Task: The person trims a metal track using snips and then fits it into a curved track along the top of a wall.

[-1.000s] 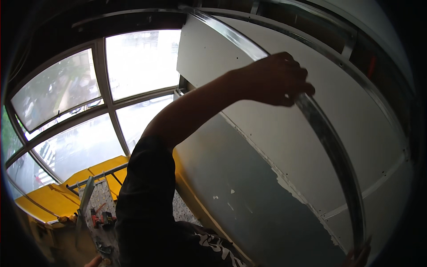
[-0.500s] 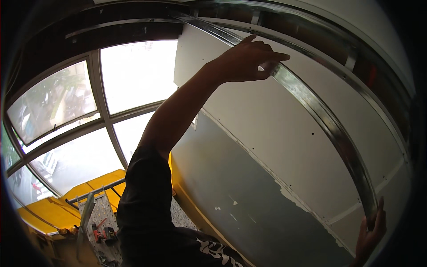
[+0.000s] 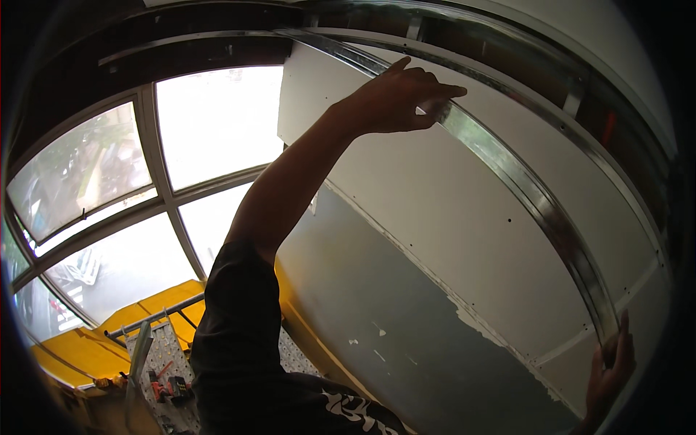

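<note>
A long, shiny metal channel (image 3: 500, 159) runs from the upper middle down to the right, in front of a white wall panel (image 3: 435, 188). My left hand (image 3: 400, 101) is raised and closed around the channel in its upper part, with the index finger pointing out to the right. At the channel's lower right end, my right hand (image 3: 611, 371) grips it, fingers up along the outer side. The palm side of the left hand is hidden, and the right hand is dark.
Above the channel, a metal track (image 3: 580, 141) follows the panel's top edge. Windows (image 3: 217, 123) fill the left. Down at the lower left, a perforated metal platform (image 3: 148, 351) carries a red-and-black cordless drill (image 3: 174, 388), beside a grey rail (image 3: 156, 317) and yellow sheeting (image 3: 141, 308).
My right hand and the channel's lower end have moved up slightly. The left hand keeps its hold on the channel; the whole view has shifted a little.
</note>
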`<state>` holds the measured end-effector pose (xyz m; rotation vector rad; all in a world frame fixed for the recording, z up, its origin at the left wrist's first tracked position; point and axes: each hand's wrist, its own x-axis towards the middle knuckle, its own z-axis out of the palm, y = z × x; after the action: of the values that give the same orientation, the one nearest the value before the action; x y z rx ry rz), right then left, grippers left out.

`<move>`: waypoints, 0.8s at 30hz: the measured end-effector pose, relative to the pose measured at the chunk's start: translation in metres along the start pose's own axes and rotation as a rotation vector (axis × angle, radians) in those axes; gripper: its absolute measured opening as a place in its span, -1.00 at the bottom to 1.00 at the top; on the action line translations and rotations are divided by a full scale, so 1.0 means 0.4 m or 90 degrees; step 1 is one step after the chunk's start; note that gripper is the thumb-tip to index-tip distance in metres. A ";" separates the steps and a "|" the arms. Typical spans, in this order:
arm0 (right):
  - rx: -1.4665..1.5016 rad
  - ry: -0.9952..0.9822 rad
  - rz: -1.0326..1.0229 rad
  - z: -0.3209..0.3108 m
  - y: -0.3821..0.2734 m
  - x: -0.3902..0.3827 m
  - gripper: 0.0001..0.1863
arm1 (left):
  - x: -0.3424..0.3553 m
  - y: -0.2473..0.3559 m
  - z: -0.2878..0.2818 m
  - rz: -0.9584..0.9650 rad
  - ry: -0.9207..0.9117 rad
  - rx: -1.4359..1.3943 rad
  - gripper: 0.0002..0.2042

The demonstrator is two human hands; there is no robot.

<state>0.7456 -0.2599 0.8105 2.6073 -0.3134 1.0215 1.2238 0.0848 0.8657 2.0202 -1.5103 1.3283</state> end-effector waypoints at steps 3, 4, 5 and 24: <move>-0.083 0.014 -0.024 -0.017 0.026 0.000 -0.25 | 0.010 0.005 -0.006 -0.002 0.011 -0.005 -0.37; -0.044 -0.009 0.008 -0.031 0.023 0.010 -0.24 | 0.016 0.008 -0.011 -0.014 0.006 -0.004 -0.37; -0.006 -0.032 0.040 -0.044 0.023 0.020 -0.23 | 0.022 0.007 -0.010 -0.010 0.007 -0.005 -0.37; -0.033 0.119 -0.092 -0.177 0.033 0.184 -0.34 | 0.055 -0.158 -0.074 -0.026 0.048 -0.018 -0.53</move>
<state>0.7506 -0.2519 0.9128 2.4257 -0.1030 1.1788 1.2647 0.1175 0.9166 1.9506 -1.4383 1.3450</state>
